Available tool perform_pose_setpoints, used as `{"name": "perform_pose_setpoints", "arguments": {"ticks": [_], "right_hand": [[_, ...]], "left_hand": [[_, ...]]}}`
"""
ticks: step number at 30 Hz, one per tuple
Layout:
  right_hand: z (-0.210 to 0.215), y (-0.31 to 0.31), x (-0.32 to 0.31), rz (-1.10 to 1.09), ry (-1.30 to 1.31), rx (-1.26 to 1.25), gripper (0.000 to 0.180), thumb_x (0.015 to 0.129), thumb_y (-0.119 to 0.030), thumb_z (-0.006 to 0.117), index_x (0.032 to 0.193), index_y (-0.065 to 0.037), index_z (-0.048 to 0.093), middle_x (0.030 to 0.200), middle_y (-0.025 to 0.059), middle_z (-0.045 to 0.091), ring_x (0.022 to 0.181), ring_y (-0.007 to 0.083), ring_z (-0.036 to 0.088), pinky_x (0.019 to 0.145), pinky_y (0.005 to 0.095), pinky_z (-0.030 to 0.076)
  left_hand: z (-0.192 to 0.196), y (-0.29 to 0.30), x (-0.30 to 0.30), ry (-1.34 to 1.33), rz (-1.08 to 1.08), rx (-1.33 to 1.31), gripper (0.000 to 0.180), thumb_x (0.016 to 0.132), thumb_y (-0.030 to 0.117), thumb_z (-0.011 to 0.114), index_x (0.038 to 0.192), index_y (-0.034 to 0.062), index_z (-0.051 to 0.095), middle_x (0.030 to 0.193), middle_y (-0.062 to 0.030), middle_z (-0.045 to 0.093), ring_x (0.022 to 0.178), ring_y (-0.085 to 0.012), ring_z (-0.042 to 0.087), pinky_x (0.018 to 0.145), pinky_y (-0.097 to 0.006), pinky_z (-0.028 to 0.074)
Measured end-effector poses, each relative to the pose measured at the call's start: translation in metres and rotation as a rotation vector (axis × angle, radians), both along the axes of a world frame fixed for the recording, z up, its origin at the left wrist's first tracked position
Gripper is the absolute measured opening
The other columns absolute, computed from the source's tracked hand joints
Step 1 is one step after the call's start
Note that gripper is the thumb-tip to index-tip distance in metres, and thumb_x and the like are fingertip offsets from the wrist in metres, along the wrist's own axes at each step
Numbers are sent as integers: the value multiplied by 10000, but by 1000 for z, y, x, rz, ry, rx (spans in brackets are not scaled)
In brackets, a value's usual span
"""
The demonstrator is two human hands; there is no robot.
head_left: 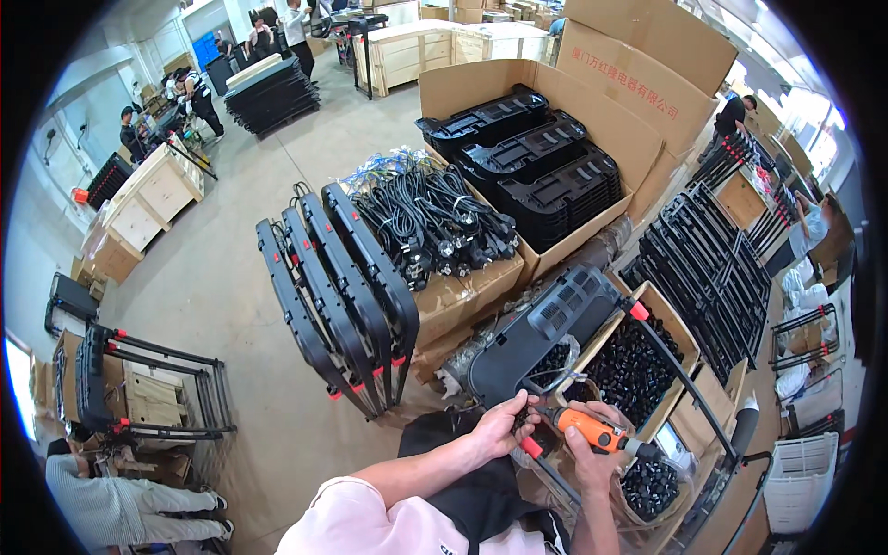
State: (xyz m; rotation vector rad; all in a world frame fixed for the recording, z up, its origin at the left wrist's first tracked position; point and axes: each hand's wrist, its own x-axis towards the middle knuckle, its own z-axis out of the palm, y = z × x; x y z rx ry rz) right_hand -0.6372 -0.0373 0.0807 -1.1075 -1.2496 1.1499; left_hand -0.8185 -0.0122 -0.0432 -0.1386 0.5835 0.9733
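Note:
My right hand (599, 449) is wrapped round an orange and black power screwdriver (592, 429), whose tip points left. Just beyond that tip, my left hand (504, 427) is closed with its fingers pinched together. Small dark pieces show at its fingertips, too small to name. Both hands are over the lower edge of a black plastic housing (546, 328), which lies tilted in front of me. A black tube frame (686, 377) with red end pieces runs past the housing on the right. One red piece (531, 447) sits right below my left fingers.
An open box of small black parts (638, 365) stands to the right, with a bag of similar parts (650, 487) nearer me. Ahead are bundled black power cables (435, 213), upright black frames (338, 287) and a carton of stacked black panels (546, 166). Other people work farther off.

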Motion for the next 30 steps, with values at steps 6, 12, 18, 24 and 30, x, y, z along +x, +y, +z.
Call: {"name": "perform_pose_setpoints", "arguments": {"ticks": [6, 12, 18, 24, 30], "right_hand": [[-14, -41, 5, 29, 107, -68, 559, 883, -6, 803, 1372, -10, 531, 1295, 198, 693, 1204, 250, 671, 1088, 417, 528], [-4, -61, -3, -17, 73, -20, 542, 877, -52, 809, 1352, -20, 552, 1275, 177, 704, 1167, 236, 684, 1062, 413, 535], [1, -57, -9, -134, 18, 11, 544, 889, -70, 798, 1366, -16, 541, 1279, 200, 709, 1158, 241, 686, 1071, 413, 523], [20, -43, -19, -213, -25, 85, 577, 888, -103, 822, 1379, 4, 538, 1274, 208, 709, 1164, 252, 686, 1072, 417, 528], [23, -53, -31, -218, -32, -14, 567, 878, -94, 830, 1362, 0, 550, 1270, 205, 713, 1155, 254, 692, 1072, 411, 529]], "left_hand": [[-1, -49, -5, 37, 18, -44, 350, 1094, 385, 601, 1199, 67, 703, 917, -57, 723, 786, -150, 722, 654, -261, 646], [9, -63, 0, 103, -39, -33, 392, 1110, 426, 554, 1221, 71, 679, 962, -46, 708, 762, -146, 710, 623, -245, 620], [25, -67, 0, 69, -133, -10, 376, 1140, 413, 492, 1234, 71, 619, 1016, -55, 719, 847, -180, 716, 694, -283, 599], [10, -57, -40, 120, -240, -72, 321, 1152, 338, 479, 1242, 76, 641, 1025, -32, 732, 856, -151, 715, 674, -271, 604], [-1, -65, -86, 159, -216, -9, 305, 1123, 338, 566, 1236, 86, 696, 987, 15, 682, 785, -107, 622, 595, -234, 487]]}}
